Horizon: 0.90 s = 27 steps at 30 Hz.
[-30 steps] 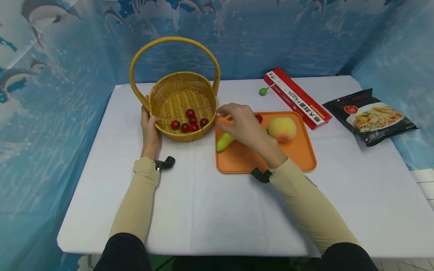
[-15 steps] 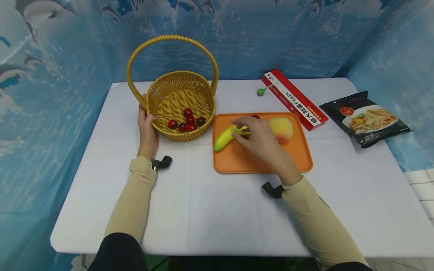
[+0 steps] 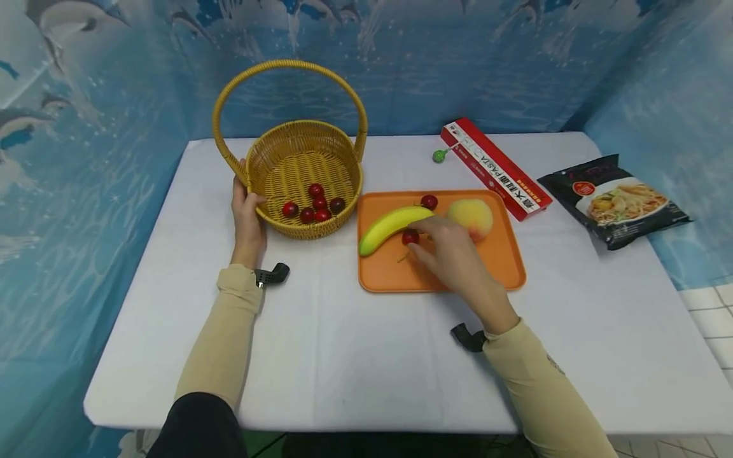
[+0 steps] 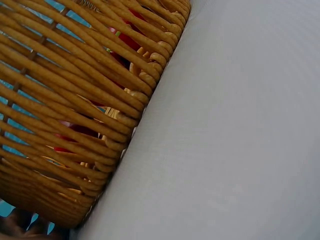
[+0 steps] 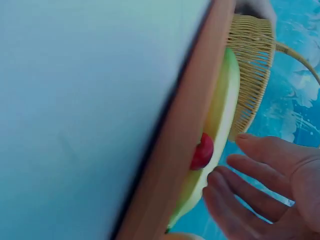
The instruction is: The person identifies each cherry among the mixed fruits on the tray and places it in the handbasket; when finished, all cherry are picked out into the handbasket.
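My left hand (image 3: 247, 219) grips the left rim of a yellow wicker basket (image 3: 303, 135), thumb at the edge. Several red cherries (image 3: 322, 215) lie in the basket; the left wrist view shows its woven wall (image 4: 60, 100) close up. Over the orange tray (image 3: 380, 278), my right hand (image 3: 455, 254) reaches with thumb and fingers spread around a cherry (image 3: 410, 236). In the right wrist view, the fingers stand just off that cherry (image 5: 203, 151), which sits beside the banana (image 5: 229, 105). Another cherry (image 3: 428, 201) and a peach (image 3: 471, 216) are on the tray, the peach partly behind my hand.
Behind the tray lies a red pasta box (image 3: 495, 168), with a green lollipop (image 3: 439, 156) at its left side. A black noodle packet (image 3: 618, 200) rests at the table's right edge. Blue sea-print curtains (image 3: 412, 70) enclose the white table (image 3: 343, 356).
My right hand has moved from beside the basket rim back right over the tray, down to a cherry, uncovering the banana. The left hand stays on the basket.
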Tool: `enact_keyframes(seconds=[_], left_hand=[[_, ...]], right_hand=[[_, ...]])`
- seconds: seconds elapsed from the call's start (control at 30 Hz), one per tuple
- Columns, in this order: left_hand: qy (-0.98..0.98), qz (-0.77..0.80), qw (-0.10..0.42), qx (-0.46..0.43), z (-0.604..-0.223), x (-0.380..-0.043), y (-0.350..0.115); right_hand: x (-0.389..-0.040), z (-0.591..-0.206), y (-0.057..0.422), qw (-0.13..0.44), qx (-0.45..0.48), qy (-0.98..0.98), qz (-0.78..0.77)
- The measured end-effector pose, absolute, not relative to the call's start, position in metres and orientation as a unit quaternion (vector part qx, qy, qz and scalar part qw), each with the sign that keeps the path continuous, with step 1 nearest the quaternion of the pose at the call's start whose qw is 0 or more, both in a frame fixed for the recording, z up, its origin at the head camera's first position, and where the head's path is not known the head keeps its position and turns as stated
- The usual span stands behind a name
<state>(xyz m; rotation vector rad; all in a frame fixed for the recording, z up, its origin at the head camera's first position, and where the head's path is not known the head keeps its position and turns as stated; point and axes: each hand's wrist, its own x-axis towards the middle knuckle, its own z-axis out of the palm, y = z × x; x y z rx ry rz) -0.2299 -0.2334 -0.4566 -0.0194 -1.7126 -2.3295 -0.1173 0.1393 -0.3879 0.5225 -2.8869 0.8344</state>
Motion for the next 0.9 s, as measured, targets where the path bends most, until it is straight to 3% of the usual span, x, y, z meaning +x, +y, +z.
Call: enact_keyframes(seconds=[0.9], left_hand=[[-0.589,-0.798,0.126,-0.004,-0.454,-0.229,-0.232]], right_hand=[[-0.113,-0.403,0.128,0.028,0.179,-0.939,0.294]])
